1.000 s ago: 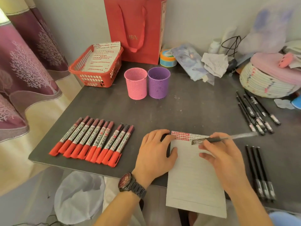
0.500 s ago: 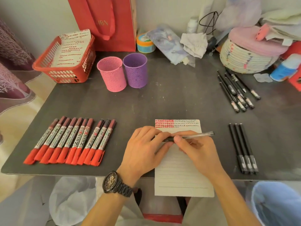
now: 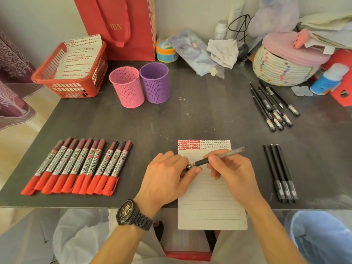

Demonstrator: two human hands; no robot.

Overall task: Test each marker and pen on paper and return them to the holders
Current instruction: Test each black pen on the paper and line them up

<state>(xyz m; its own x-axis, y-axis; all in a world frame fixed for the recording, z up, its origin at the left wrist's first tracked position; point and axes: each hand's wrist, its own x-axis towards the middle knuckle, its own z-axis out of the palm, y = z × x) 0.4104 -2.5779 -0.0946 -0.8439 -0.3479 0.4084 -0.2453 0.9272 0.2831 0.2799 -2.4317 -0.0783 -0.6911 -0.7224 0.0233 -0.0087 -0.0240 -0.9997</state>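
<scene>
Pen (image 3: 217, 158): pinched in the curled fingers and thumb of the right hand (image 3: 232, 172), above the upper part of the paper (image 3: 211, 202), slanted, bare tip pointing left and near, back end pointing far right. Tip just beside the thumb of the left hand (image 3: 167, 178). Left hand lying on the left edge of the paper, fingers loosely bent; something small and dark at the thumb, too hidden to tell whether gripped or not. Watch (image 3: 131, 214) on the left wrist.

Paper lined, hanging over the near edge of the table (image 3: 190, 119), red marks at its far left corner and dark marks beside them on the right.

Left of the paper, 10 red markers (image 3: 76, 166) in a row, side by side, red caps toward the near edge. Right of the paper, 3 black pens (image 3: 279, 172) lying together. Farther right and back, a loose bunch of black pens (image 3: 270, 106).

Far side of the table: pink holder (image 3: 126, 86) and purple holder (image 3: 154, 82), upright and touching, well apart from the paper. Left of them, a red basket (image 3: 70, 73) with marked sheets inside
</scene>
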